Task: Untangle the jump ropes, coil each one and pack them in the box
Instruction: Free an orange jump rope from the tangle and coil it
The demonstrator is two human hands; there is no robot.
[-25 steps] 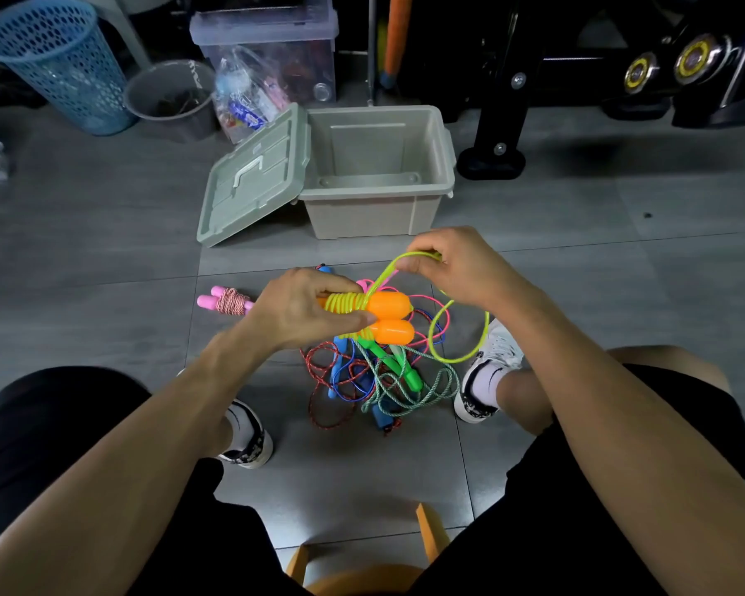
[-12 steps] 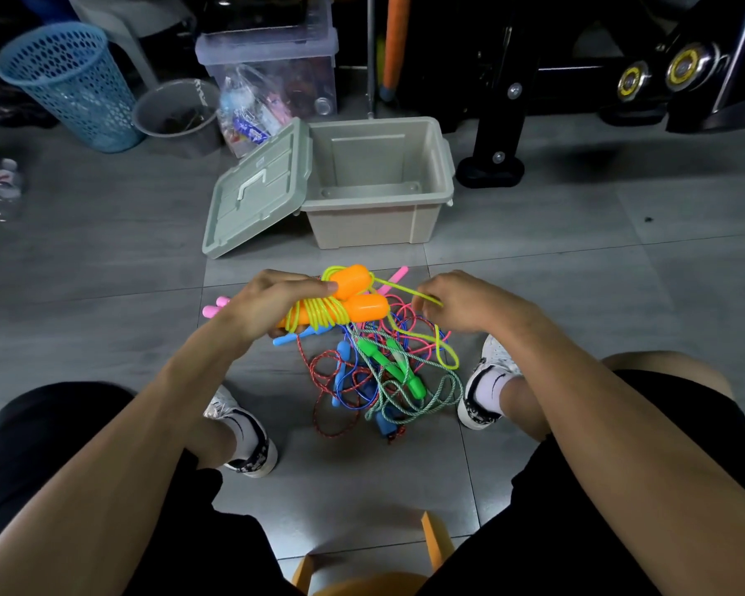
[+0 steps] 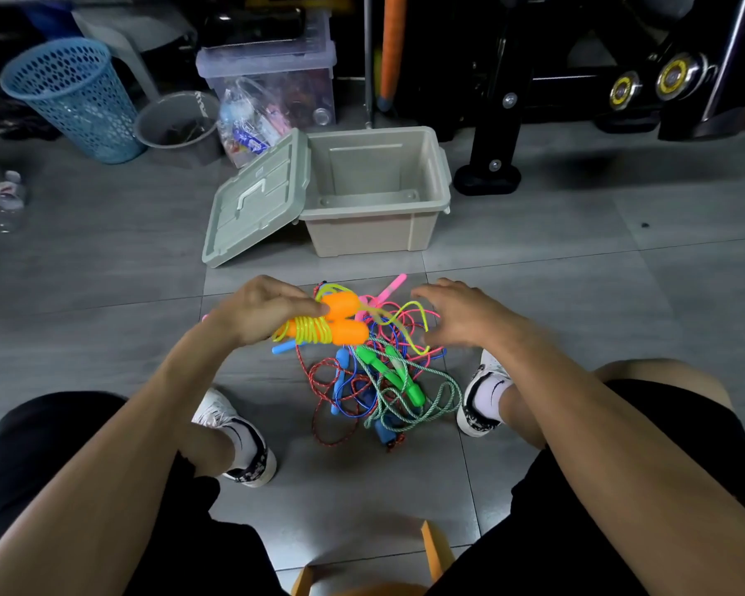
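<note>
- The left hand point(image 3: 257, 309) reaches forward from the person's lap over the tiled floor point(image 3: 577, 268), knuckles up, with its fingers and thumb curled round the orange handles point(image 3: 345, 320) of a jump rope.
- The yellow-green rope point(image 3: 308, 331) is wound in tight turns round those two handles just beside the left fingers; its loose tail point(image 3: 409, 320) arcs out toward the other hand and looks blurred.
- The right hand point(image 3: 461, 314) hovers level with the left, palm down, fingers spread and loosely bent. It holds nothing that I can make out; whether the fingertips touch the tail I cannot tell.
- Below and between the hands, the tangle of ropes point(image 3: 379, 385) lies on the floor between the two shoes: red, blue, pink and pale green cords with green, blue and pink handles.
- The box point(image 3: 375, 234) stands on the floor beyond the tangle, open, with no rope inside.
- Its lid point(image 3: 254, 204) leans tilted against the box's left wall, lower edge on the floor.
</note>
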